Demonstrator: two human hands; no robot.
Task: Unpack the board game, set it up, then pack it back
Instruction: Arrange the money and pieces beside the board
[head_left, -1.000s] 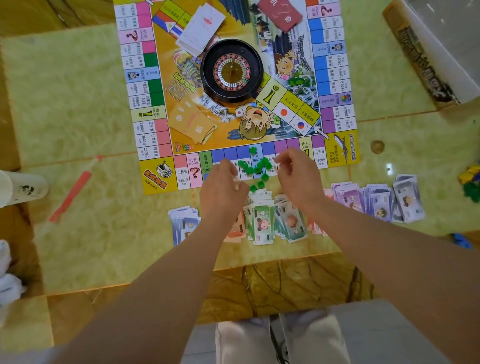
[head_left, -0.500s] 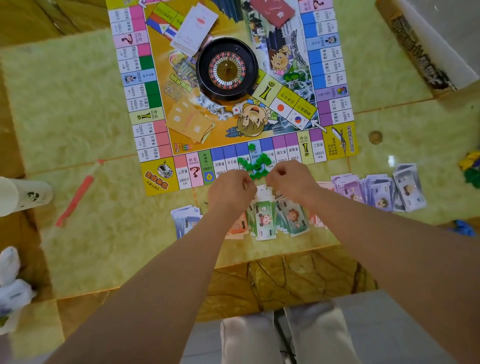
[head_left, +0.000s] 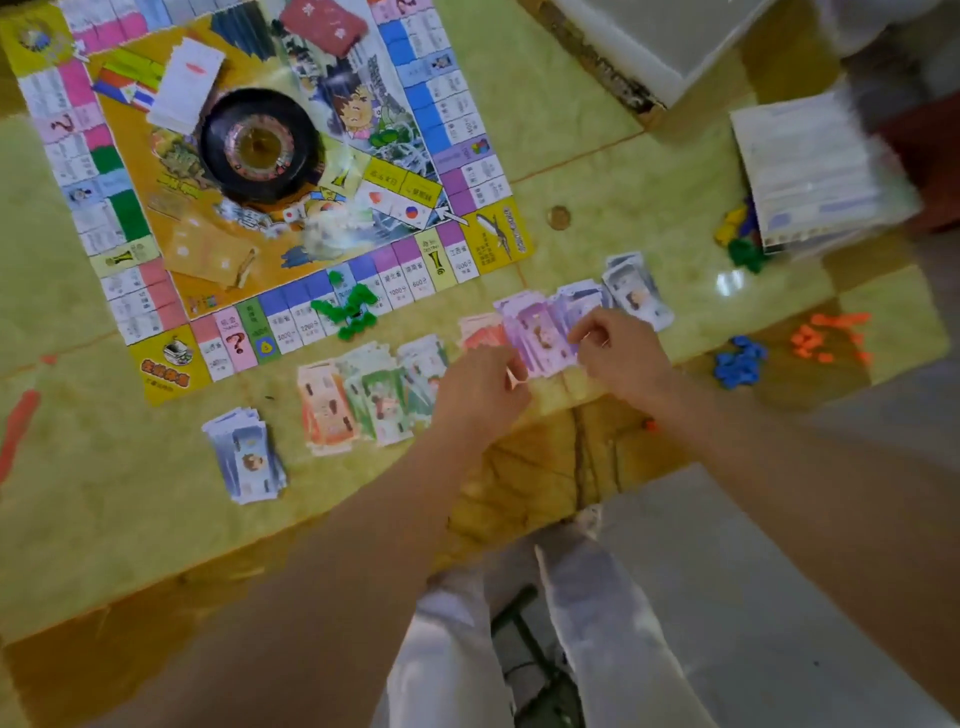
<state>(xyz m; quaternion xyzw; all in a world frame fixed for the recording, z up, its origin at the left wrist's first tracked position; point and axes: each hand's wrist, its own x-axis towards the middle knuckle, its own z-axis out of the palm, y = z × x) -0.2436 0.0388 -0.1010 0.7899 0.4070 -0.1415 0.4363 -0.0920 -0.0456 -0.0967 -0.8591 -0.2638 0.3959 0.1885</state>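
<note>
Yellow marble table (head_left: 104, 519) carries the board (head_left: 135, 306) at left, then play money (head_left: 384, 395) rowed along the near edge. Left hand (head_left: 480, 387) curls at the near corner of the purple notes (head_left: 537, 332); blur hides any grip. Right hand (head_left: 621, 351) pinches their right edge. Such paper looks light, floppy and slippery, so squeeze the stack by its short ends.

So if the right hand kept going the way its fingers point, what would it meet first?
The purple banknotes: the right hand points to the person's left, and its fingertips seem to pinch the edge of that pile, though blur hides the contact. Past them lie the pink banknotes.
</note>
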